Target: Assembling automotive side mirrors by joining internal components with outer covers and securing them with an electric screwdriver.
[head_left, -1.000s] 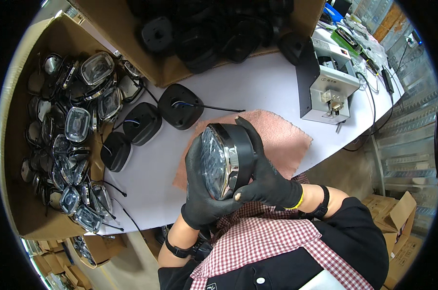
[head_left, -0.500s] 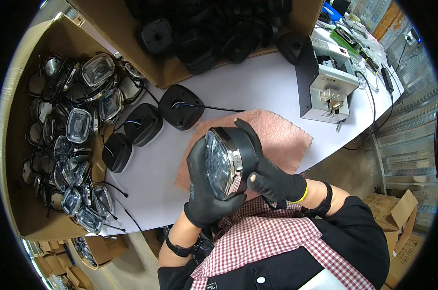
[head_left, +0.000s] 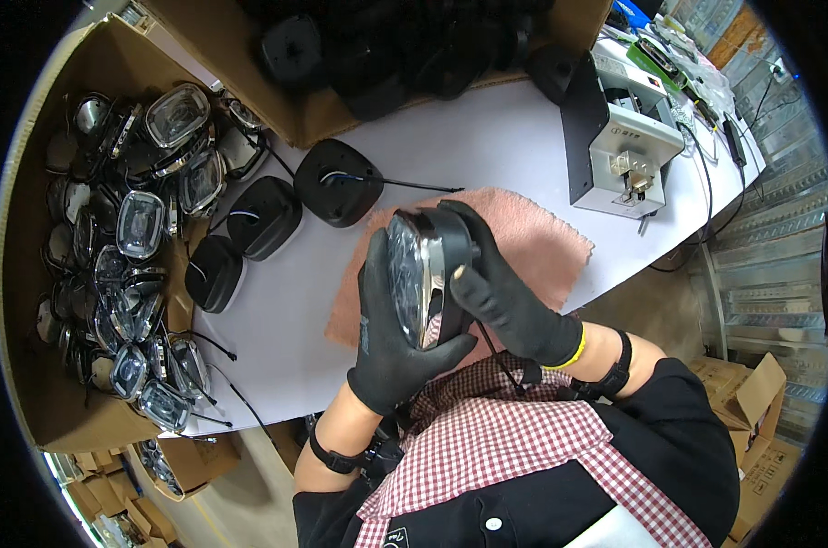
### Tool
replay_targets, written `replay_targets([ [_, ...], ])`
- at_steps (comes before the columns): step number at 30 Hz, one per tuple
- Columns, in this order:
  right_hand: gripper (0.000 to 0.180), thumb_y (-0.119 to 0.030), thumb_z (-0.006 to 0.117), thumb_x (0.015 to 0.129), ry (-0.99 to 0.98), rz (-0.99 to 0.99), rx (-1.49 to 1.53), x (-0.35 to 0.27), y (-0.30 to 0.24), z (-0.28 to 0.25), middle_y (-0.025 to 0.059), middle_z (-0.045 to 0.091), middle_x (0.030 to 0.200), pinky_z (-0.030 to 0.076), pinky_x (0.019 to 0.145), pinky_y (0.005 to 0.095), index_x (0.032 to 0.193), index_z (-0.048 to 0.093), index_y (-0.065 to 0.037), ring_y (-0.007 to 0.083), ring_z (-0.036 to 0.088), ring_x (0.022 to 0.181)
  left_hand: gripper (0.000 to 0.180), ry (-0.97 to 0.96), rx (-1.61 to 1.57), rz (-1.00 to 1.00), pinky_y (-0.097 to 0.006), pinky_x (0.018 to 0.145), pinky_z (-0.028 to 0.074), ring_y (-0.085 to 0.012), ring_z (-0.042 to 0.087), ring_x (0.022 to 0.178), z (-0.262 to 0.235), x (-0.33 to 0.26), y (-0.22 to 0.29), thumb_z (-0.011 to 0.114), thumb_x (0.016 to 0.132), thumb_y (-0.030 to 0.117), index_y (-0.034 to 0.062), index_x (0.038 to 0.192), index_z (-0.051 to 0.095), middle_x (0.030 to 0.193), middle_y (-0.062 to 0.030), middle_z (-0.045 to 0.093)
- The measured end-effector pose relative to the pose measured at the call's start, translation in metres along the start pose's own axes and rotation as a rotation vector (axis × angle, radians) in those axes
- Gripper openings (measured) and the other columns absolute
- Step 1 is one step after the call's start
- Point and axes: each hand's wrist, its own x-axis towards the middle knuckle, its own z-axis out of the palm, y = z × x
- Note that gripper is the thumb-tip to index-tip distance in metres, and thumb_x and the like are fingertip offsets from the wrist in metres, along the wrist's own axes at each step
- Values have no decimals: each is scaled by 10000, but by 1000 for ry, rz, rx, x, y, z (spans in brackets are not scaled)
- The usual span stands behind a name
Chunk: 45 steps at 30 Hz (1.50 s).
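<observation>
Near the middle of the frame, a lamp [head_left: 425, 277] with a clear lens, a chrome rim and a black back is held up between two black-gloved hands, tilted so that the lens faces the left of the frame. The left hand [head_left: 391, 338] cups it from the lower left: its fingers lie close together and point upward along the lens side, while the thumb stretches to the right beneath the lamp's lower end, so that the lamp sits in the fork between them. The right hand [head_left: 514, 306] is on the black back, with its foremost finger curved over the upper end and its thumb lying across the back just beside the chrome rim. How the remaining right fingers are set behind the lamp cannot be told. A black cable [head_left: 496, 354] hangs from the back, below the right palm, toward the checkered apron [head_left: 496, 434] at lower centre.

Behind the hands, a pink cloth [head_left: 546, 251] lies on the white table [head_left: 469, 137]. Three black housings with wires stand in a slanting row left of centre. A cardboard box [head_left: 30, 183] crowded with lens units fills the left of the frame, and a pale machine [head_left: 619, 164] stands at upper right.
</observation>
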Motion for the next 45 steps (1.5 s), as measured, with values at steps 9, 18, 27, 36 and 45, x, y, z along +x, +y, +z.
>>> replay_targets([
  [9, 717, -422, 550, 974, 35, 56, 12, 2, -7, -1, 169, 369, 1459, 301, 1138, 359, 1484, 223, -38, 242, 333, 1381, 1098, -29, 181, 146, -417, 1093, 347, -317, 443, 1257, 2, 10, -2, 843, 615, 192, -46, 1457, 180, 1347, -196, 410],
  [18, 677, -422, 565, 968, 3, 150, 96, 7, -2, -7, 163, 447, 1397, 378, 1095, 346, 1452, 285, -41, 220, 441, 1303, 1132, -52, -142, -75, -384, 1092, 361, -296, 419, 1306, -1, 8, 4, 824, 625, 164, -56, 1477, 112, 1372, -194, 405],
  [27, 649, -406, 576, 965, 27, 150, 90, 7, -3, -9, 135, 455, 1394, 393, 1073, 348, 1443, 321, -49, 204, 461, 1277, 1105, -112, -155, -78, -383, 1078, 381, -279, 427, 1305, 1, 13, -3, 813, 647, 166, -30, 1490, 125, 1378, -195, 404],
  [36, 795, -311, 782, 782, 88, -25, -147, 9, 5, 5, 158, 546, 1297, 438, 1017, 358, 1394, 389, 9, 227, 530, 1193, 890, 128, 626, 213, -515, 1011, 408, -479, 410, 1241, 0, 7, 5, 846, 618, 285, 110, 1396, 451, 1420, -307, 311],
  [45, 906, -246, 870, 670, 45, -104, -43, 10, 0, 7, 157, 498, 1372, 425, 1047, 389, 1399, 385, -16, 255, 496, 1259, 855, 104, 518, 326, -594, 1071, 269, -541, 264, 1337, -2, -2, 18, 726, 622, 124, 75, 1415, 412, 1450, -370, 234],
])
